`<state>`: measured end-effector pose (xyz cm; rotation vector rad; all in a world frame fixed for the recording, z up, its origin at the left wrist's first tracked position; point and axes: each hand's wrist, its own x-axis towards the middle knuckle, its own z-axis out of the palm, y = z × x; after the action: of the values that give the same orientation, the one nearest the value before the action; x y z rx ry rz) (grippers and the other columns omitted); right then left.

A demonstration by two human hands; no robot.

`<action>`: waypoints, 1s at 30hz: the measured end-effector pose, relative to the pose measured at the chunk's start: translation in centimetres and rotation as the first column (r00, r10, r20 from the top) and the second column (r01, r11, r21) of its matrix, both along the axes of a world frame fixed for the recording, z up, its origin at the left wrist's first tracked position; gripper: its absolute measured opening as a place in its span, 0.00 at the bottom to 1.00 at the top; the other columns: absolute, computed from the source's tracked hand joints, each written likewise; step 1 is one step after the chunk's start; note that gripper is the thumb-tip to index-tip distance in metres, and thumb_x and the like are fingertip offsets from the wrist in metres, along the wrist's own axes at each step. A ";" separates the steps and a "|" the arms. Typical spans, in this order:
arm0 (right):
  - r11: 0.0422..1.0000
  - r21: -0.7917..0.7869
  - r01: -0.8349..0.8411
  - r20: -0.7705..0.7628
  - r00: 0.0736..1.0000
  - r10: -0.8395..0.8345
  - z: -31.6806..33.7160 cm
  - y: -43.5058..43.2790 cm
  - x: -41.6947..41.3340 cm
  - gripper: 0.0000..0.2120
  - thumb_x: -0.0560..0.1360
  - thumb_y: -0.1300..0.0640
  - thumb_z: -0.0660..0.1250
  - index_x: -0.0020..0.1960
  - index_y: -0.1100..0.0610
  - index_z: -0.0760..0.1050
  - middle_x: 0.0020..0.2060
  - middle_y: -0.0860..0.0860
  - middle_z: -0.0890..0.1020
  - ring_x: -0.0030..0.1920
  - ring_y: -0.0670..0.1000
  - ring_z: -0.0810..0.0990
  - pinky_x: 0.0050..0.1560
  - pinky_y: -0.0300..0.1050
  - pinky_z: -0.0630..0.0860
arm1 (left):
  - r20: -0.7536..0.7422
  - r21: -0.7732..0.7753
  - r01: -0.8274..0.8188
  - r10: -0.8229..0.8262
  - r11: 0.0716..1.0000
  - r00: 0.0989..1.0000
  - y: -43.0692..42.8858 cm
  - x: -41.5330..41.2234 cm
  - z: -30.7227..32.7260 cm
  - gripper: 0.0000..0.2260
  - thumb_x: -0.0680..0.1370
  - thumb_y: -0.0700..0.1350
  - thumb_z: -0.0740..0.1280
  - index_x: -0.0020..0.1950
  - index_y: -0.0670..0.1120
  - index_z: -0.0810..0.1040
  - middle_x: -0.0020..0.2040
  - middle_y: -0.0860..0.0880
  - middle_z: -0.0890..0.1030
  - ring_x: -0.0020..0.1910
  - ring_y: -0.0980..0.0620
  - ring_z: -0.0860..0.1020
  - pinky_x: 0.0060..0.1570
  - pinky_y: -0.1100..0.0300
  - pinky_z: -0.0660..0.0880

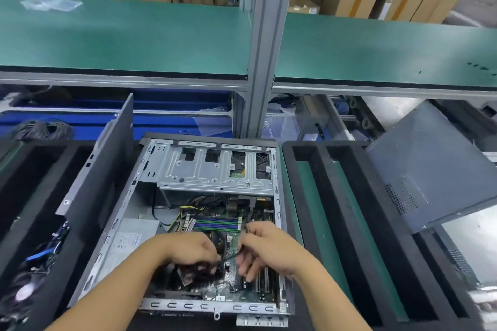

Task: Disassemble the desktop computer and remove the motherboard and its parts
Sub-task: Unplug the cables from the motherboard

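1. Left grip [188,250]: fingers curled down over the dark cooler [216,241], seemingly pinching the lower end of the black cable [230,256]; blurred there.
2. Black cable: thin, drawn between both grips, long axis rising from lower left to upper right.
3. Right grip [266,247]: fingers curled round the cable's upper stretch, so likely the nearer one for pulling it free.
4. Motherboard [220,223]: flat inside the open case [215,305], directly beneath both grips, not yet out.
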<state>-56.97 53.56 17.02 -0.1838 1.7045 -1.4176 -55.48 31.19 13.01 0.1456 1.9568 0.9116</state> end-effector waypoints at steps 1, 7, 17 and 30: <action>0.996 0.056 0.064 -0.031 0.998 -0.063 -0.1 -0.6 -0.1 0.06 0.82 0.60 0.57 0.50 0.62 0.69 0.33 0.59 0.82 0.31 0.57 0.81 0.29 0.48 0.80 | -0.018 0.010 -0.104 0.104 0.995 0.994 -0.5 0.0 -0.1 0.15 0.80 0.54 0.63 0.40 0.48 0.81 0.32 0.53 0.78 0.28 0.52 0.74 0.31 0.60 0.74; 0.981 0.146 0.131 -0.060 0.991 -0.123 -0.7 -1.7 -0.6 0.07 0.82 0.57 0.53 0.51 0.60 0.67 0.35 0.62 0.84 0.29 0.57 0.82 0.27 0.46 0.78 | -0.297 -0.017 -0.377 0.356 0.926 0.886 -1.7 -1.1 -0.7 0.18 0.79 0.55 0.62 0.31 0.50 0.73 0.26 0.51 0.68 0.23 0.52 0.66 0.24 0.61 0.66; 0.801 0.598 -0.034 -0.437 0.824 0.361 -2.5 -4.6 1.2 0.12 0.83 0.52 0.55 0.50 0.59 0.71 0.44 0.55 0.80 0.41 0.57 0.80 0.42 0.51 0.78 | -0.779 -0.277 -0.501 0.114 0.820 0.616 -0.2 -3.8 -2.9 0.04 0.79 0.51 0.65 0.49 0.52 0.77 0.47 0.51 0.79 0.49 0.50 0.78 0.47 0.55 0.74; 0.891 0.454 0.003 -0.462 0.856 0.233 -3.9 -4.7 2.9 0.08 0.81 0.55 0.54 0.53 0.58 0.70 0.48 0.58 0.79 0.46 0.60 0.78 0.47 0.55 0.78 | -0.575 -0.695 -0.244 -0.320 0.676 0.753 1.8 -7.9 -6.8 0.10 0.80 0.49 0.64 0.54 0.45 0.80 0.51 0.45 0.83 0.49 0.44 0.82 0.42 0.56 0.72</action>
<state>-54.05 48.87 13.13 -0.4302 2.3606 -0.8921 -63.35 33.02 6.23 0.0278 2.8399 -0.1086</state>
